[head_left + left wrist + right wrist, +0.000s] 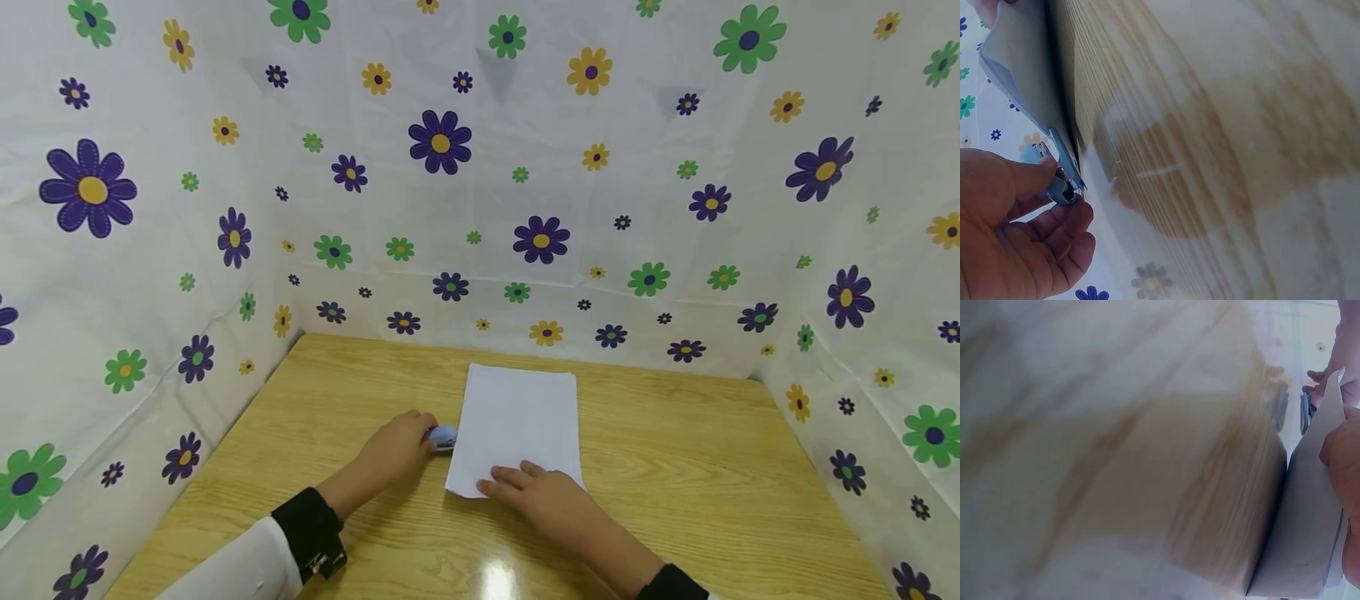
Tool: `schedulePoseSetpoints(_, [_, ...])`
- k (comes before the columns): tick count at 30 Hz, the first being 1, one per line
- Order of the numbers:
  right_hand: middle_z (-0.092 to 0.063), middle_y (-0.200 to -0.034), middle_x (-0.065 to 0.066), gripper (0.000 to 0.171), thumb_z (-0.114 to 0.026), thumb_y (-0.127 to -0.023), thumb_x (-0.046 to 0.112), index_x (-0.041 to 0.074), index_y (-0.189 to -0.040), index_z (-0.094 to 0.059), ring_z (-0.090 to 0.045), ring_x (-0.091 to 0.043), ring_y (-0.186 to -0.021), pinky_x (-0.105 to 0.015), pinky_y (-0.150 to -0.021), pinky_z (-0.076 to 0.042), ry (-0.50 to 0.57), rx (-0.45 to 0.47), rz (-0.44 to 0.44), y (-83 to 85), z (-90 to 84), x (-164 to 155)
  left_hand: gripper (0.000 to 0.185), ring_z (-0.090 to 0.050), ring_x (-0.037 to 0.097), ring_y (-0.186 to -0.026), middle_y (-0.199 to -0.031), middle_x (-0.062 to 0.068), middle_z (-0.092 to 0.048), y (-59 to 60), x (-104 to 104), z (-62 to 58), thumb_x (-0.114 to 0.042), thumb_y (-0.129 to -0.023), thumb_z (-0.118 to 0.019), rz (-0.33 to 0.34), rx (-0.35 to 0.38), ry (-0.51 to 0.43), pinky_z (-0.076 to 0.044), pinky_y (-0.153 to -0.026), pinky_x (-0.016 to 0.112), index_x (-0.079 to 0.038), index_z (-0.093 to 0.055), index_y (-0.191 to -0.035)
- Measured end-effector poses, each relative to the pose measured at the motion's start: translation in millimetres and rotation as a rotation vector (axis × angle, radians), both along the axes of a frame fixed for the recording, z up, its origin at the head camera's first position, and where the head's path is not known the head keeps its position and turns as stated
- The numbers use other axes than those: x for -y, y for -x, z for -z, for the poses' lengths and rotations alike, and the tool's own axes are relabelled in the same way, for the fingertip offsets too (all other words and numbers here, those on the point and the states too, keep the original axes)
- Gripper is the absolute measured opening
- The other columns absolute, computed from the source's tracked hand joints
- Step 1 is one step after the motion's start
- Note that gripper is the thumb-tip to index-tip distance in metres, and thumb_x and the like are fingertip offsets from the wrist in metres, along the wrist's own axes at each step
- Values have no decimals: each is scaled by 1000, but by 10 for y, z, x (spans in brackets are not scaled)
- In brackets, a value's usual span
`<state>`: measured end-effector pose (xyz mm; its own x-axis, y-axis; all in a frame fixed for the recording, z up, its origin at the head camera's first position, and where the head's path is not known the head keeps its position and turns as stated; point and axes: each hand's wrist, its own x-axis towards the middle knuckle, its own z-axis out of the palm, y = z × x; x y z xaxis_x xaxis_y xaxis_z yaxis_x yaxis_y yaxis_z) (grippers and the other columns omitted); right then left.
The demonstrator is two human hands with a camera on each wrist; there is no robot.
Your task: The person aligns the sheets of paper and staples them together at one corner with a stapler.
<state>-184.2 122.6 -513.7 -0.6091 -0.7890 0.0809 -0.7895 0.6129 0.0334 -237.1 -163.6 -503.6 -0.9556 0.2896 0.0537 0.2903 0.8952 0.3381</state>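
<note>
Two hands work low in the centre of the head view. The left hand [393, 450] has its grip closed around a small blue stapler [442, 437] at the left edge of a stack of white paper [517, 421], which lies flat on the wooden surface [675, 467]. The right hand [543, 496] rests open, fingers flat on the paper's near corner. Flowered cloth [450, 167] walls the surface on three sides.

At the lower left of the left wrist view, the left hand [1010, 231] pinches the stapler [1060, 172] against the paper [1022, 69] edge.

On the right edge of the right wrist view, the right hand [1342, 456] presses on the paper [1300, 531]; the stapler [1305, 412] shows beyond, at the upper right.
</note>
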Motion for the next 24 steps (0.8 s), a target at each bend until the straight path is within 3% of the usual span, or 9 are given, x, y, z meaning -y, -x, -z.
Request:
schedulePoseSetpoints(12, [-55,-151,5,53,-51,-106,14,36,-154,-45,-65,-36,-122,-45,-89,-59,-2,-12,-20,1,-10,-1,23,-61,17,-92,-102,4,-61,49,-35,90,-14,-98,-70,82,-35,-5,-56,-84,38,-10,-68,-120])
schedulePoseSetpoints(24, [-57,-149,2,55,-52,-105,11,34,-155,-44,-66,-36,-120,-45,-82,-61,11,-34,26,10,-10,19,22,-63,18,-92,-102,5,-64,-158,-59,30,-16,-95,-74,121,39,27,-56,-83,39,-7,-69,-115])
